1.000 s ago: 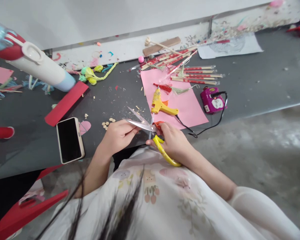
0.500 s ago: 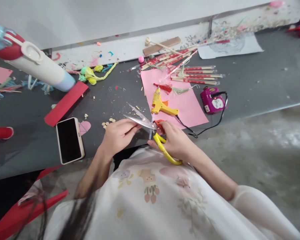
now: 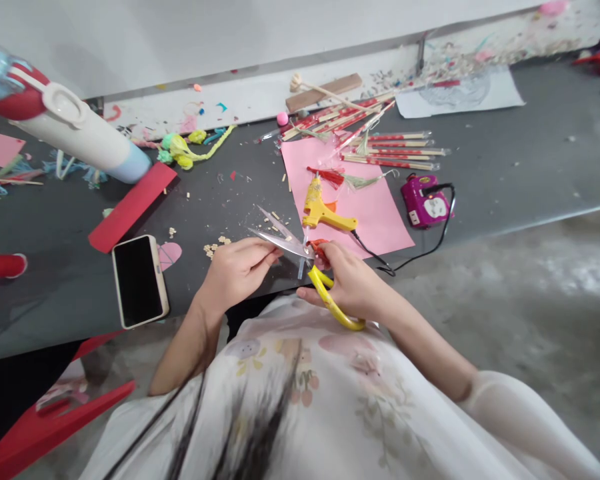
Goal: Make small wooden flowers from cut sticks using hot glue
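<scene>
My right hand point(image 3: 353, 280) is closed round a pair of scissors point(image 3: 325, 297) with yellow handles, its blades spread and pointing left. A bit of red-orange material point(image 3: 319, 247) shows by that hand's fingers. Near the lower blade, my left hand point(image 3: 243, 270) has its thumb and fingertips pinched together; whatever is between them is too small or hidden to name. Just beyond the scissors, a yellow glue gun point(image 3: 320, 210) lies on a pink sheet of paper point(image 3: 387, 217). Small pale wooden pieces point(image 3: 216, 247) are scattered beside my left hand.
Left are a phone point(image 3: 139, 283), a red strip point(image 3: 133, 208) and a large bottle point(image 3: 80, 120). Red-patterned wrapped sticks point(image 3: 390, 153) and more sticks lie behind the glue gun. A purple box point(image 3: 427, 201) with a black cord sits right. A red spool point(image 3: 3, 265) is far left.
Both hands stay almost in place, and the scissors' blades remain spread. My right thumb has shifted slightly. Dark hair strands have swung across the front of the shirt.
</scene>
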A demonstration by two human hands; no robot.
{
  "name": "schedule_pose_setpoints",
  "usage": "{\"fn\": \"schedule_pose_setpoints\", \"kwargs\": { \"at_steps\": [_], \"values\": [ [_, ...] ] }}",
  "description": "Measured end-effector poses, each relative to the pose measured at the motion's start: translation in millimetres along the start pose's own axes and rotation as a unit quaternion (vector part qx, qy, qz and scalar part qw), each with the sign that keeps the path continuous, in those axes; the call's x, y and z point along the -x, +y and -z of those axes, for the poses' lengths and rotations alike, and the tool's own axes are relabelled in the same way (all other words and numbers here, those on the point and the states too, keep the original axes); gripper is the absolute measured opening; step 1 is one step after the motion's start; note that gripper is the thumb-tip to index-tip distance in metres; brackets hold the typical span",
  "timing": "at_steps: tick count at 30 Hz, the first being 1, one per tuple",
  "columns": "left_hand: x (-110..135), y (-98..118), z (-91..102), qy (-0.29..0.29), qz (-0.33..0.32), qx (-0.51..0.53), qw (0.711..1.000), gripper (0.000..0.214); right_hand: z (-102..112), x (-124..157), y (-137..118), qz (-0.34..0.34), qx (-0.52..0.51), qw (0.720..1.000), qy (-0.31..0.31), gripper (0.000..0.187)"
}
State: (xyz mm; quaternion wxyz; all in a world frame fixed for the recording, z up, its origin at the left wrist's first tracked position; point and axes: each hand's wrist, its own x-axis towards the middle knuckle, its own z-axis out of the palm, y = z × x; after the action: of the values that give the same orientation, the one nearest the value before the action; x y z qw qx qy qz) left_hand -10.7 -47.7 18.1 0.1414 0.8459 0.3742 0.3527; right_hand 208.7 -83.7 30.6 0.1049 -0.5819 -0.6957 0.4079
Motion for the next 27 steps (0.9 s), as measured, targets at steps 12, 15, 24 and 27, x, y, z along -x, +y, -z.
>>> {"fn": "schedule_pose_setpoints", "kwargs": {
  "at_steps": [12,15,24,27],
  "values": [
    [0.2,-1.4,-1.1,0.010,-0.008,-0.006,1.000,0.018,10.6,-5.3,11.6,0.080,-0.006,0.997,0.001,0.027],
    [0.1,-0.6,-1.4,0.014,-0.014,-0.012,1.000,0.020,11.5,-6.0,11.3,0.069,-0.012,0.998,0.003,0.035],
    [1.4,-0.5,-2.0,0.017,-0.016,-0.011,1.000,0.014,14.5,-5.0,5.7,0.030,-0.003,0.999,-0.028,0.052],
    [0.6,0.2,0.4,0.006,-0.006,0.013,1.000,0.018,16.7,-4.3,6.1,0.044,0.002,0.999,-0.024,0.051]
  ]
}}
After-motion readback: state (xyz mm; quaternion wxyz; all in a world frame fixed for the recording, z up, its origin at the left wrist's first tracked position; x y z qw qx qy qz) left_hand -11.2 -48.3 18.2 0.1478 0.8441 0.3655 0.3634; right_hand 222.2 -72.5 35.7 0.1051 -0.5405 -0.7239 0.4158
